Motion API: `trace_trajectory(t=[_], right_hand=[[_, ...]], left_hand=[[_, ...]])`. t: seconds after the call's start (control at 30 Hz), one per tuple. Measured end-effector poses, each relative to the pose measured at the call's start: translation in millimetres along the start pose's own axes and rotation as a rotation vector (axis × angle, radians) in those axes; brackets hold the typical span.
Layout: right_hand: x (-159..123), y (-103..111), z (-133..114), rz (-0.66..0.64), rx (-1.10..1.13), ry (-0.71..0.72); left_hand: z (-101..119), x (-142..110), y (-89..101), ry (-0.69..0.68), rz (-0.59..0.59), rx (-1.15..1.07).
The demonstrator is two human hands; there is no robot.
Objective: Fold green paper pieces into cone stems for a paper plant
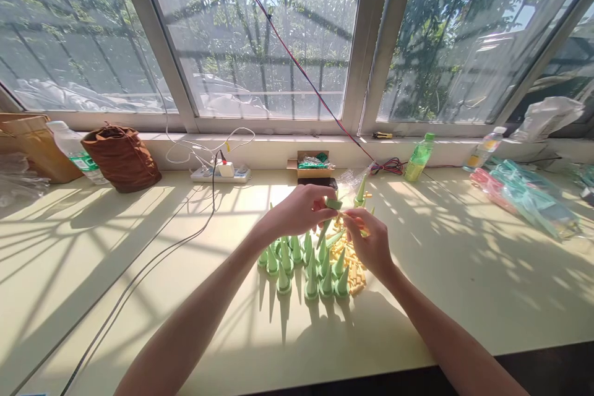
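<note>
Bare forearms (199, 309) lead to the left hand (301, 209), whose fingers grip a pale-green, plastic-looking cone (333, 203) by its broad base; fingers of the right hand (372, 238) bunch just beside it, their grip unclear. Probably light, stiff and slick, it seems best held by that rim.

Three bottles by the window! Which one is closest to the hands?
The green bottle beside the coiled wires, closest to the right hand. The clear left bottle and clear right bottle are both farther away.
</note>
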State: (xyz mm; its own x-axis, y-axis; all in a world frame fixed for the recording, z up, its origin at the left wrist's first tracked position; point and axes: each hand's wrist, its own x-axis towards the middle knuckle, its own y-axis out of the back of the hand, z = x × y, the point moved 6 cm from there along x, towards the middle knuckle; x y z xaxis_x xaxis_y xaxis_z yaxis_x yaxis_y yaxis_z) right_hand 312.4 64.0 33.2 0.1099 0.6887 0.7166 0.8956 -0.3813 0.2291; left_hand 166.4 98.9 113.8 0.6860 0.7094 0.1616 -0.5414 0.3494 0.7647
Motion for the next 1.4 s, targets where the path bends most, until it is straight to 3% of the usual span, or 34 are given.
trace_trajectory(t=[0.67,1.03,1.23,1.4], right_hand=[[0.3,3.1,-1.8,0.014,0.003,-0.010],[2.7,3.6,2.9,0.012,0.032,-0.097],[1.2,0.7,0.8,-0.007,-0.013,-0.031],[0.0,-1.9,5.0,-0.047,0.010,-0.054]], left_hand=[[-3.8,3.7,-3.8,-0.006,-0.021,-0.097],[-4.4,3.4,-0.8,0.010,-0.012,-0.118],[-4.4,4.2,-1.2,0.008,0.001,-0.114],[-2.8,3.9,-3.9,0.018,-0.011,-0.078]])
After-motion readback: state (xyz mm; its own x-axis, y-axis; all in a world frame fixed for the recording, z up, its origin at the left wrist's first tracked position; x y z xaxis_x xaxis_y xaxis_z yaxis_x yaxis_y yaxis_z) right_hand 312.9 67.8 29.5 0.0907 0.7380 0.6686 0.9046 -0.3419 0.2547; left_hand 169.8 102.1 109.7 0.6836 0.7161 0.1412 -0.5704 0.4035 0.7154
